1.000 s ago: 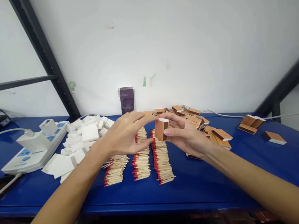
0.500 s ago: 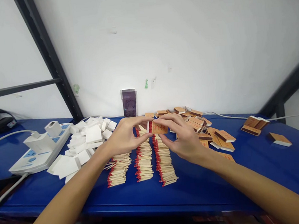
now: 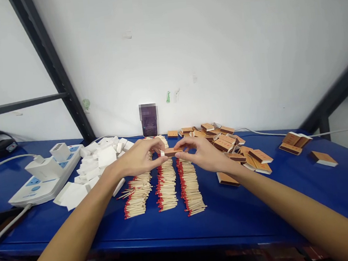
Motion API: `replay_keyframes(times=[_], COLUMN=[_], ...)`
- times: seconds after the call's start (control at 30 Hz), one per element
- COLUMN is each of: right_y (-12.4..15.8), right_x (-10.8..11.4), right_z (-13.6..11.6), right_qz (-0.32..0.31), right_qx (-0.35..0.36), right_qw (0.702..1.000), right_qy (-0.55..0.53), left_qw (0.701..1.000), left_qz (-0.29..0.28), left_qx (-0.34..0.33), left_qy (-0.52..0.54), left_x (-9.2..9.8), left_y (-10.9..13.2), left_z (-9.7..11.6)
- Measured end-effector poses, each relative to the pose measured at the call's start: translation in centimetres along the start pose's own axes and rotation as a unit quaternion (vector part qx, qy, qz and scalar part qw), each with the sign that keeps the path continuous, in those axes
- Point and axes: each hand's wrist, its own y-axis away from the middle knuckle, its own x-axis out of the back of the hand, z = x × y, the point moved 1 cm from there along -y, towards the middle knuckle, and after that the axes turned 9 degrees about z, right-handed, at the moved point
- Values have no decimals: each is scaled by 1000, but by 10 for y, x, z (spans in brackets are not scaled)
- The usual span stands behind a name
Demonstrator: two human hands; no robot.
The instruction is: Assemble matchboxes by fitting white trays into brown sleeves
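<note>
A matchbox is held up between both hands, its brown striking side facing me. A short bit of its white tray sticks out at the left end. My left hand pinches that tray end between thumb and fingers. At the right end, my right hand grips the brown sleeve. Beneath the hands lie three columns of red-tipped matches on the blue table. Whatever the box contains is hidden from this angle.
White matchbox trays are heaped at the left, beside a power strip with chargers. Many orange matchboxes are piled at the right, with a few farther right. A phone leans on the wall. Dark shelf posts flank the table.
The matchbox has turned from its orange printed face to its brown side and moved slightly left. Its red match heads no longer show. Both hands still hold it.
</note>
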Motion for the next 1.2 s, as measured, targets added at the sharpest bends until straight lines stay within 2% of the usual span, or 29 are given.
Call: replay_keyframes(times=[0.13, 0.4, 0.73, 0.93, 1.0, 1.13, 1.2], right_y=[6, 11, 10, 7, 6, 7, 10], right_x=[-8, -16, 15, 34, 45, 76, 89], right_z=[3, 4, 11, 7, 11, 33, 50], right_qz=[-11, -36, -45, 3, 36, 145, 170], right_qx=[30, 53, 18, -2, -3, -29, -56], right_qw=[998, 990, 989, 992, 990, 959, 939], right_qy=[48, 123, 139, 127, 140, 241, 295], left_qw=[997, 992, 991, 989, 988, 987, 988], left_qz=[-65, -106, -98, -96, -94, -91, -88], left_qx=[-2, 0, -13, -21, -20, -9, -7], left_qy=[-33, -74, -93, -114, -125, -132, -130], left_x=[1, -7, -7, -9, -9, -6, -4], left_y=[1, 2, 3, 3, 4, 3, 3], left_z=[-1, -9, -13, -14, -13, -14, -15])
